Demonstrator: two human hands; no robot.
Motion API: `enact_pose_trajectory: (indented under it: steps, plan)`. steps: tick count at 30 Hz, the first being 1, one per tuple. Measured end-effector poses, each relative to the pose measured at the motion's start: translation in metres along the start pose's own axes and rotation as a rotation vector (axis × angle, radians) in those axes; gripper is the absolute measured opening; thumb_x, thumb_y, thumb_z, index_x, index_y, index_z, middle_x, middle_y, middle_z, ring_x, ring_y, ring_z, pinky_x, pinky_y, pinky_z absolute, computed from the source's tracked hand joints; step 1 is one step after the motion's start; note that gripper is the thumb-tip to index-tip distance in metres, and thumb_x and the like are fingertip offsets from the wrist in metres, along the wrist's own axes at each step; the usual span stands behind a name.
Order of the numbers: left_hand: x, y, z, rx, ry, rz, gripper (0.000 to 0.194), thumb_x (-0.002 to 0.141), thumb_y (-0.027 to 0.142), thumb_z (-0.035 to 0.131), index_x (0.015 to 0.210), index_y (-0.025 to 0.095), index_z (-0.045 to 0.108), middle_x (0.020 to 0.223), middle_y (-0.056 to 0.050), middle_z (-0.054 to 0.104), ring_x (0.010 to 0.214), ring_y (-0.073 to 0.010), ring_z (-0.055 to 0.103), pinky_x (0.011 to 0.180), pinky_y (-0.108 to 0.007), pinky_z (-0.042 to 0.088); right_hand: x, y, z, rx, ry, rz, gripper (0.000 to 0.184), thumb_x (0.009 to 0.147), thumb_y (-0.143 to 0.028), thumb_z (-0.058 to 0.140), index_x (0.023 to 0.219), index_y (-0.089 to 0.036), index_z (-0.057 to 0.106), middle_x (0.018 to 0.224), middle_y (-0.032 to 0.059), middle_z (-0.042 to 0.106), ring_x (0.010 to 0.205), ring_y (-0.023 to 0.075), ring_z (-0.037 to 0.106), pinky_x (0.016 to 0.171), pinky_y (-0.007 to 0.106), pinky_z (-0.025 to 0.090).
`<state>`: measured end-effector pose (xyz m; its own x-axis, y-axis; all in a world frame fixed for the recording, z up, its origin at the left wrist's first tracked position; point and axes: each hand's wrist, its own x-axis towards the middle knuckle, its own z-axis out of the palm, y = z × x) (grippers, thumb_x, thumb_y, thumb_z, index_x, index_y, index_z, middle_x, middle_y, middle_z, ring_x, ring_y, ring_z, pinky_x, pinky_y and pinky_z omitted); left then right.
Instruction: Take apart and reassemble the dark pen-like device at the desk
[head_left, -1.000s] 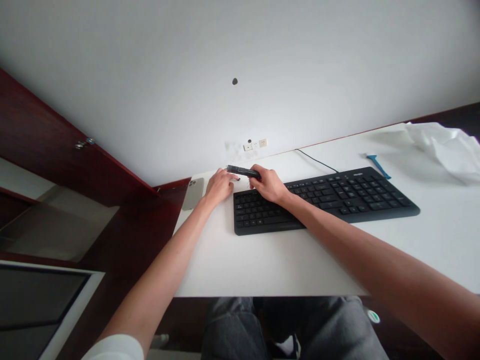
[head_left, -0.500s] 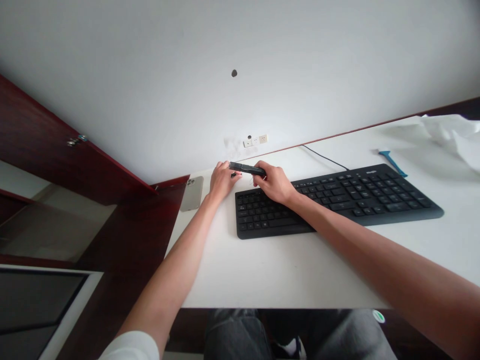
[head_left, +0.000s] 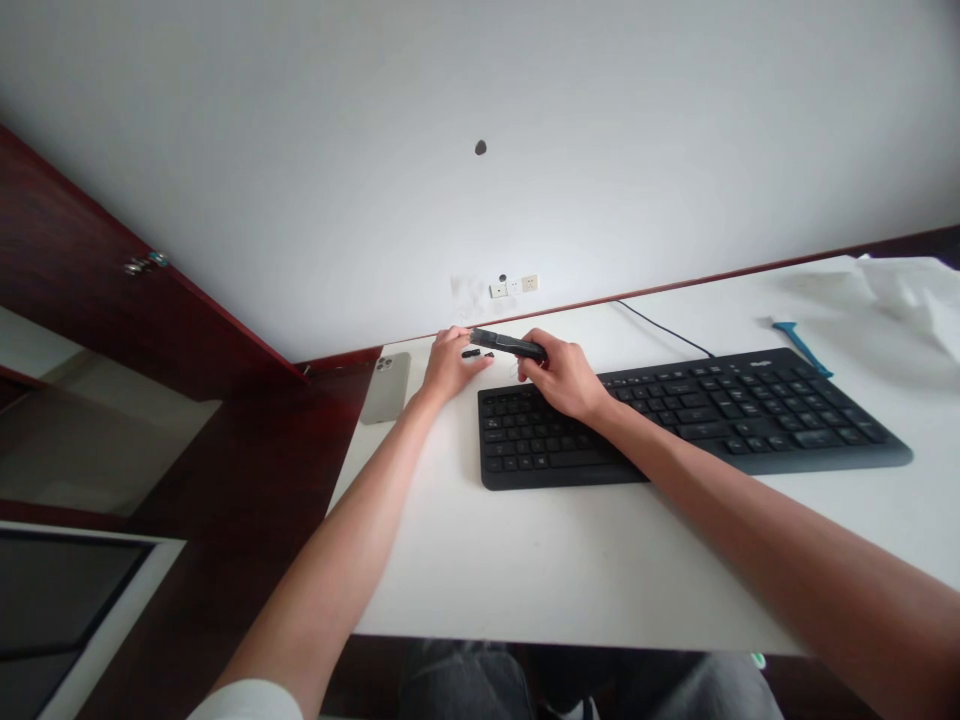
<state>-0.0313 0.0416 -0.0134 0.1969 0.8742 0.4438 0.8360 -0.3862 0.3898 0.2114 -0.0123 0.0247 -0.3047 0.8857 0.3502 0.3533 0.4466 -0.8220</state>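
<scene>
near the middle of the frame, the right hand is clamping its fingers around one end of a black tool, which is slanting above the table. the left hand is reaching to the tool's far end, though i cannot tell whether it is gripping. small dark pieces are lying beside its thumb. a keyboard is stretching across the right of the frame, below a blue tool; a phone is resting left of centre.
</scene>
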Motion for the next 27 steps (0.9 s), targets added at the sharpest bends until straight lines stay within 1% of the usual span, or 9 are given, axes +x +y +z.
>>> enact_pose_trajectory:
  steps: [4, 6, 10, 14, 17, 19, 20, 23, 27]
  plan:
    - [-0.002, -0.014, -0.006, -0.222, -0.054, -0.075, 0.045, 0.082, 0.035, 0.083, 0.124, 0.023, 0.072, 0.131, -0.008, 0.068, 0.117, -0.0249, 0.061, 0.096, -0.035, 0.051, 0.001, 0.000, 0.000, 0.015, 0.007, 0.006, 0.007, 0.084, -0.019, 0.054, 0.084, -0.024, 0.059, 0.071, -0.0017, 0.072, 0.061, 0.0161, 0.060, 0.066, 0.027, 0.044]
    - [-0.004, -0.022, -0.010, -0.268, -0.054, -0.147, 0.049, 0.083, 0.032, 0.082, 0.130, 0.024, 0.071, 0.131, -0.008, 0.069, 0.112, -0.0222, 0.064, 0.091, -0.032, 0.052, 0.002, 0.000, -0.001, 0.018, 0.009, 0.010, 0.006, 0.085, -0.019, 0.055, 0.085, -0.024, 0.059, 0.073, -0.0015, 0.073, 0.062, 0.0163, 0.061, 0.067, 0.027, 0.045]
    - [-0.005, -0.031, -0.010, -0.264, -0.057, -0.210, 0.038, 0.079, 0.035, 0.085, 0.114, 0.022, 0.079, 0.114, -0.007, 0.076, 0.095, -0.0200, 0.066, 0.087, -0.032, 0.053, 0.002, 0.001, -0.001, 0.019, 0.006, 0.019, 0.006, 0.085, -0.019, 0.055, 0.084, -0.023, 0.060, 0.074, -0.0017, 0.074, 0.063, 0.0163, 0.062, 0.067, 0.027, 0.046]
    - [-0.005, -0.028, -0.009, -0.258, -0.059, -0.210, 0.037, 0.075, 0.037, 0.089, 0.108, 0.023, 0.080, 0.108, -0.006, 0.077, 0.091, -0.0200, 0.066, 0.085, -0.033, 0.052, 0.001, 0.001, -0.001, 0.040, 0.013, 0.019, 0.006, 0.085, -0.020, 0.055, 0.084, -0.023, 0.060, 0.074, -0.0017, 0.074, 0.062, 0.0160, 0.061, 0.066, 0.027, 0.045]
    - [-0.006, -0.020, -0.015, -0.232, -0.036, -0.133, 0.029, 0.084, 0.035, 0.082, 0.110, 0.023, 0.079, 0.117, -0.007, 0.074, 0.105, -0.0219, 0.067, 0.095, -0.036, 0.053, 0.002, 0.001, -0.001, 0.043, 0.019, 0.018, 0.006, 0.084, -0.020, 0.054, 0.084, -0.023, 0.060, 0.074, -0.0017, 0.074, 0.062, 0.0158, 0.060, 0.066, 0.027, 0.044]
    - [-0.009, -0.011, -0.019, -0.158, 0.020, -0.036, 0.020, 0.091, 0.028, 0.072, 0.109, 0.023, 0.079, 0.124, -0.008, 0.070, 0.119, -0.0235, 0.063, 0.107, -0.039, 0.049, 0.002, 0.002, -0.001, 0.048, 0.021, 0.015, 0.006, 0.085, -0.020, 0.054, 0.084, -0.023, 0.060, 0.074, -0.0020, 0.074, 0.062, 0.0156, 0.060, 0.066, 0.027, 0.044]
    - [-0.010, -0.007, -0.020, -0.107, 0.054, 0.009, 0.019, 0.091, 0.023, 0.069, 0.107, 0.023, 0.080, 0.126, -0.008, 0.068, 0.124, -0.0241, 0.060, 0.112, -0.040, 0.046, 0.002, 0.002, -0.001, 0.051, 0.021, 0.014, 0.006, 0.085, -0.020, 0.054, 0.084, -0.023, 0.060, 0.074, -0.0023, 0.074, 0.061, 0.0154, 0.060, 0.066, 0.027, 0.044]
    - [-0.014, 0.007, -0.019, 0.014, 0.097, 0.119, 0.025, 0.083, 0.011, 0.069, 0.101, 0.025, 0.080, 0.136, -0.007, 0.061, 0.133, -0.0259, 0.053, 0.119, -0.042, 0.041, 0.002, 0.004, 0.000, 0.054, 0.020, 0.010, 0.006, 0.086, -0.021, 0.054, 0.085, -0.023, 0.060, 0.073, -0.0029, 0.074, 0.062, 0.0152, 0.060, 0.066, 0.027, 0.044]
    - [-0.013, 0.015, -0.014, 0.104, 0.050, 0.166, 0.031, 0.080, 0.010, 0.068, 0.103, 0.028, 0.080, 0.145, -0.005, 0.057, 0.138, -0.0277, 0.049, 0.122, -0.047, 0.039, 0.002, 0.004, 0.001, 0.044, 0.027, -0.002, 0.007, 0.085, -0.020, 0.054, 0.085, -0.023, 0.060, 0.072, -0.0030, 0.073, 0.061, 0.0150, 0.060, 0.067, 0.027, 0.044]
